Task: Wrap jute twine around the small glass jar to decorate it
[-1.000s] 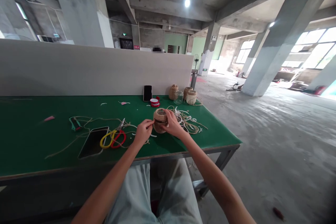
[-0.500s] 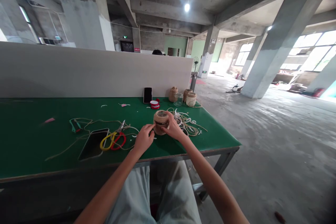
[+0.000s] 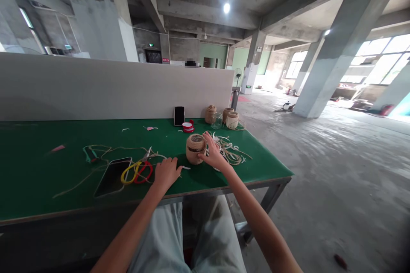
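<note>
**Right hand and jar, seen from the worktop's near side.** The right hand (image 3: 214,156) was spread, its fingers (image 3: 209,138) raised and open, with the palm side at or just against the right of the twine-wrapped jar (image 3: 195,150); no pinch was seen. The left hand (image 3: 165,175) lay flat and open on the worktop (image 3: 38,170), holding nothing, its fingertips just short of the jar. The jar stood upright between the two hands, near the worktop's front edge. Twine covered its visible side and top, and a dark band (image 3: 195,149) circled its middle.

To the right of the jar lay loose twine (image 3: 229,152) mixed with white strips (image 3: 224,140). To the left lay scissors (image 3: 136,172) with yellow and red handles, beside a dark tablet (image 3: 112,177). At the back stood a phone (image 3: 179,116), a red spool (image 3: 188,126), a glass jar (image 3: 217,120) and wrapped jars (image 3: 232,120).

Progress, as judged from the layout: the near jar looked fully covered and the back jars wrapped, while the glass jar looked bare and twine remained loose.
</note>
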Tool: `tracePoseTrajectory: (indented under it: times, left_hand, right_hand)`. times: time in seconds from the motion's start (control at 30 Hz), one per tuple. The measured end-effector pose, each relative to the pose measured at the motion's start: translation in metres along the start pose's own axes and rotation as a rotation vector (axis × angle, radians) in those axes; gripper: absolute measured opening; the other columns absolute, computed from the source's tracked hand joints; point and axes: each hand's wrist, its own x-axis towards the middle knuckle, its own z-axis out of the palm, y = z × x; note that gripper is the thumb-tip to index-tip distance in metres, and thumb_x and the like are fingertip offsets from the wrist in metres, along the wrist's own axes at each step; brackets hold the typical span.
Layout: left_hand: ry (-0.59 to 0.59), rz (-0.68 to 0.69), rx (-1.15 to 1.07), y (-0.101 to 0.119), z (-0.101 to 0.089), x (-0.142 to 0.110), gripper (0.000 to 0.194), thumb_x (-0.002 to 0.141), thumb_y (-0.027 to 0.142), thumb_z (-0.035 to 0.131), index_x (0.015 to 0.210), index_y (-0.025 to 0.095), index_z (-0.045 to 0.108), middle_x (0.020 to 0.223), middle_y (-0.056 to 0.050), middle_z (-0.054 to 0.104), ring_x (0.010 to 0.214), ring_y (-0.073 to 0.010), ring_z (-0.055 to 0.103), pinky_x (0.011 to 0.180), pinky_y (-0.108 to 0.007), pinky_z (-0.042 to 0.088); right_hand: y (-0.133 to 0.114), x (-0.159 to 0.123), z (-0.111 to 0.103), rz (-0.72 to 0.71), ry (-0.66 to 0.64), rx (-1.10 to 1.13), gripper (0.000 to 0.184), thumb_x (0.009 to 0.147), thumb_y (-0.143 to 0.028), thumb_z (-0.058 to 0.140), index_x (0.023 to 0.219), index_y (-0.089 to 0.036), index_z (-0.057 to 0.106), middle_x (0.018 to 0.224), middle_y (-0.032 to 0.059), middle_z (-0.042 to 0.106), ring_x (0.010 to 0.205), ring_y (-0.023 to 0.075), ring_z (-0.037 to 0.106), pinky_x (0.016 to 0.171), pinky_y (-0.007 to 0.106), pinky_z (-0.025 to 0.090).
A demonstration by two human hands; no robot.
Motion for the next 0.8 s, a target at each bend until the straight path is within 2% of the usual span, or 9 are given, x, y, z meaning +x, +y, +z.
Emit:
tracePoseTrajectory:
  times: [0.1,0.17,0.27,0.33,0.4,0.47,0.63,0.7,0.8]
  left_hand:
    - [-0.039,0.004,0.074,-0.003,-0.001,-0.001,0.026,0.086,0.027,0.044,0.096,0.014,0.064,0.094,-0.015,0.061,0.092,-0.0278,0.058,0.071,-0.033,0.046]
    - [-0.029,-0.002,0.105,-0.005,-0.003,0.001,0.03,0.088,0.024,0.038,0.104,0.014,0.061,0.099,-0.014,0.059,0.094,-0.0268,0.057,0.069,-0.032,0.046]
    - [0.019,-0.053,0.148,-0.009,-0.007,0.005,0.038,0.088,0.024,0.035,0.119,0.011,0.053,0.109,-0.019,0.054,0.104,-0.0328,0.052,0.075,-0.039,0.045]
    - [0.027,-0.082,0.161,-0.013,-0.009,0.008,0.036,0.087,0.025,0.038,0.114,0.009,0.056,0.109,-0.022,0.054,0.107,-0.0374,0.05,0.08,-0.046,0.043]
    - [0.008,-0.089,0.149,-0.018,-0.009,0.01,0.031,0.086,0.023,0.039,0.102,0.01,0.061,0.105,-0.021,0.058,0.107,-0.0378,0.051,0.083,-0.048,0.041]
    - [-0.026,-0.082,0.11,-0.023,-0.008,0.012,0.029,0.086,0.021,0.037,0.096,0.013,0.063,0.098,-0.017,0.063,0.101,-0.0337,0.056,0.082,-0.044,0.042]
    - [-0.105,-0.063,-0.039,-0.037,-0.012,0.014,0.031,0.088,0.029,0.037,0.108,0.022,0.06,0.092,-0.005,0.07,0.083,-0.0205,0.065,0.066,-0.027,0.046]
    - [-0.084,-0.083,-0.058,-0.046,-0.02,0.016,0.037,0.091,0.033,0.031,0.113,0.022,0.058,0.099,-0.006,0.069,0.086,-0.0197,0.064,0.067,-0.026,0.046]
    - [-0.024,-0.153,-0.015,-0.066,-0.035,0.022,0.042,0.091,0.03,0.026,0.119,0.016,0.054,0.114,-0.014,0.062,0.099,-0.0244,0.059,0.074,-0.03,0.046]
  right_hand:
    - [0.0,-0.001,-0.001,-0.033,-0.008,0.016,0.071,0.076,-0.023,0.054,0.142,-0.022,0.026,0.153,0.0123,0.018,0.142,0.0319,0.014,0.106,0.062,0.021]
    - [0.001,-0.001,-0.002,-0.065,-0.009,0.014,0.068,0.076,-0.019,0.049,0.141,-0.023,0.03,0.152,0.0103,0.022,0.142,0.0312,0.014,0.107,0.062,0.019]
    - [0.001,-0.002,-0.004,-0.087,-0.008,0.016,0.066,0.075,-0.014,0.044,0.14,-0.023,0.033,0.151,0.0081,0.027,0.141,0.0298,0.017,0.108,0.06,0.019]
    - [0.001,-0.003,-0.005,-0.088,-0.009,0.016,0.067,0.074,-0.012,0.041,0.14,-0.022,0.033,0.15,0.0073,0.029,0.141,0.0289,0.019,0.109,0.059,0.019]
    - [0.001,-0.004,-0.005,-0.092,0.006,0.012,0.068,0.074,-0.011,0.041,0.141,-0.022,0.032,0.149,0.0075,0.03,0.14,0.0283,0.021,0.109,0.057,0.02]
    - [0.0,-0.006,-0.003,-0.101,0.058,0.005,0.067,0.075,-0.012,0.041,0.14,-0.023,0.032,0.148,0.0085,0.032,0.138,0.028,0.024,0.108,0.055,0.023]
    - [0.002,-0.01,0.006,-0.104,0.25,0.004,0.056,0.075,-0.014,0.044,0.131,-0.022,0.042,0.134,0.0101,0.045,0.128,0.0261,0.038,0.105,0.047,0.031]
    - [0.002,-0.011,0.009,-0.09,0.297,0.005,0.053,0.075,-0.013,0.044,0.128,-0.021,0.044,0.13,0.0104,0.046,0.125,0.0254,0.04,0.104,0.045,0.032]
    - [0.003,-0.015,0.014,-0.05,0.375,0.001,0.048,0.077,-0.013,0.042,0.124,-0.021,0.045,0.125,0.0113,0.047,0.121,0.0264,0.04,0.103,0.045,0.032]
